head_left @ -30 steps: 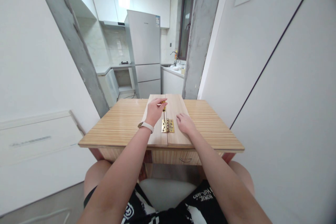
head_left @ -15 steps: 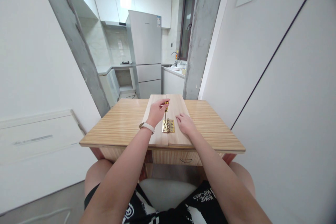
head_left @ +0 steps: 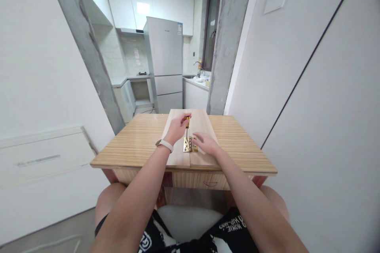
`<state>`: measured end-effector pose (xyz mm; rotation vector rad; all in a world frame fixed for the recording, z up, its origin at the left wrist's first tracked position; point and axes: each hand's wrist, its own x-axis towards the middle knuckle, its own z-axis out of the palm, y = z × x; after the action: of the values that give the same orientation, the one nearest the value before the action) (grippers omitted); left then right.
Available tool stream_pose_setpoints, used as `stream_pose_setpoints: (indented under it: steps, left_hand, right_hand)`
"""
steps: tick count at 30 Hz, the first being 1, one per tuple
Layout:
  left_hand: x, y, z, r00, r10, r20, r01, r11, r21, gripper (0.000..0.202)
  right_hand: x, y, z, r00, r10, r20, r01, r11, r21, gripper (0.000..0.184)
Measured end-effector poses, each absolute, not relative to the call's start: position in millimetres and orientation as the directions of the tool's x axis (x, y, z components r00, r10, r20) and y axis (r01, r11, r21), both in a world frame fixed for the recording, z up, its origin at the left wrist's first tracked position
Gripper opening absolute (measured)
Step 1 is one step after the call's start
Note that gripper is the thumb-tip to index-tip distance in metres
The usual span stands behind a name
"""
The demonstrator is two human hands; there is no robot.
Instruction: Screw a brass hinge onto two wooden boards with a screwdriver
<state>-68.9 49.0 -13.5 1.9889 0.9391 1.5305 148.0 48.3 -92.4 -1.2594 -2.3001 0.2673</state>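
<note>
Left hand [head_left: 177, 125] fingers clamped on yellow-black screwdriver [head_left: 187, 122], shaft near upright. Brass-colored butt hinge [head_left: 187, 144] sits below those fingers, across the seam of 2 wooden boards [head_left: 202, 120]; tip at left leaf. Right hand [head_left: 208, 143] nearer right leaf, fingers apart, contact unclear.

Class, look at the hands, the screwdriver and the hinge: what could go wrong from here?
1. The screwdriver in the left hand stands nearly upright over the hinge; if it slipped, it might jab the right hand, whose fingertips are close by, at the hinge's right leaf.

2. The hinge spans the seam between the left board and the right board. No clamp shows, so either board could shift and put the hinge out of line.
</note>
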Motion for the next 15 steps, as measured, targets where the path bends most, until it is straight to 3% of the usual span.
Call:
stream_pose_setpoints:
  steps: [4, 15]
  left_hand:
    - [-67.8, 47.8, -14.7, 0.112, 0.762, 0.638, 0.188, -0.646, 0.74, 0.028]
    - [-70.2, 50.3, -17.0, -0.001, 0.759, 0.651, 0.27, -0.627, 0.731, 0.021]
  right_hand:
    - [149.8, 40.0, -91.9, -0.496, 0.81, 0.314, 0.716, 0.586, -0.379, 0.062]
    - [148.0, 36.9, -90.3, -0.481, 0.833, 0.274, 0.762, 0.551, -0.34, 0.068]
